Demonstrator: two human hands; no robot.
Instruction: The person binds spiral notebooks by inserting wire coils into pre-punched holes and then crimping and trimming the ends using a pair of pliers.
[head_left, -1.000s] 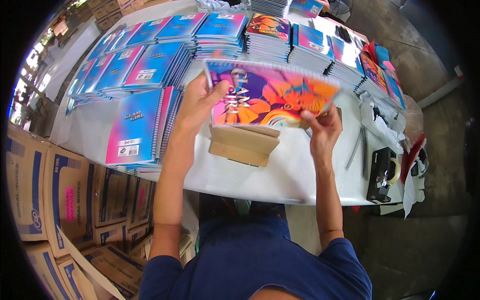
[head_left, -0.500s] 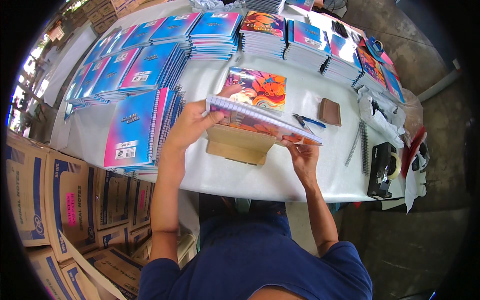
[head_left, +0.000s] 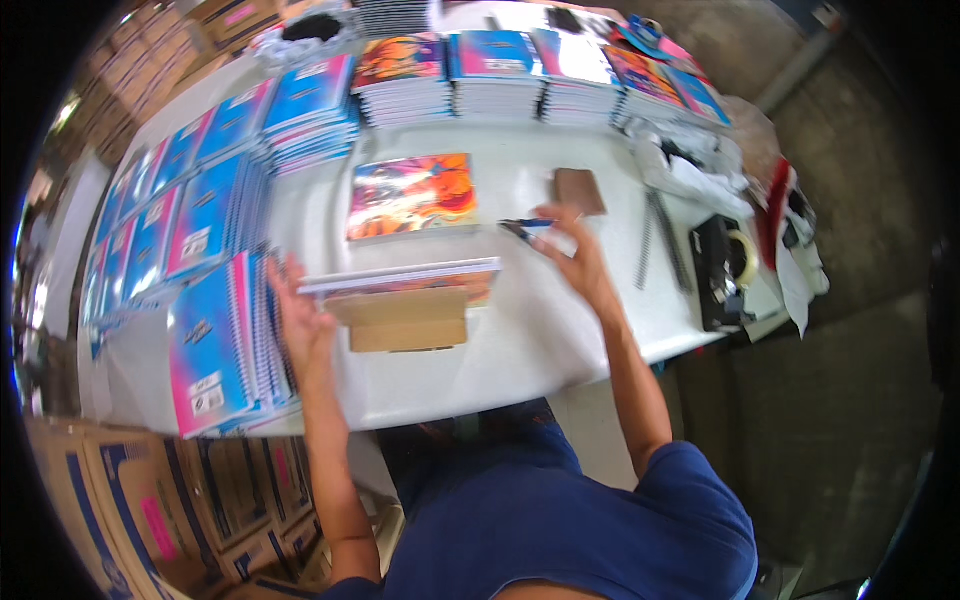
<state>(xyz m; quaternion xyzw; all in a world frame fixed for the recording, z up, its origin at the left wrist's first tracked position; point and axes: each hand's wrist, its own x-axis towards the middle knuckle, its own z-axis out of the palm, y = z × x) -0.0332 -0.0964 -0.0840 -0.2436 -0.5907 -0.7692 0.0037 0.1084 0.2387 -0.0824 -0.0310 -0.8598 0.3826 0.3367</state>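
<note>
My left hand [head_left: 303, 322] holds the left end of a spiral notebook [head_left: 405, 277], which lies flat on a brown cardboard block [head_left: 405, 320] at the near side of the white table [head_left: 520, 340]. My right hand [head_left: 577, 257] is off the notebook with its fingers apart. Its fingertips are at the end of a dark blue pen [head_left: 518, 228] lying on the table. Another notebook with an orange and purple cover [head_left: 410, 195] lies flat just beyond the block.
Stacks of blue and pink notebooks [head_left: 205, 330] fill the left side, and more stacks [head_left: 500, 75] line the far edge. A small brown pad [head_left: 580, 190], loose spiral wires [head_left: 660, 240] and a black tape dispenser [head_left: 725, 265] lie at the right. Cardboard boxes [head_left: 110, 510] stand lower left.
The colourful notebook I held up in both hands has come down flat onto the cardboard block. My right hand has let go of it and moved right to the pen.
</note>
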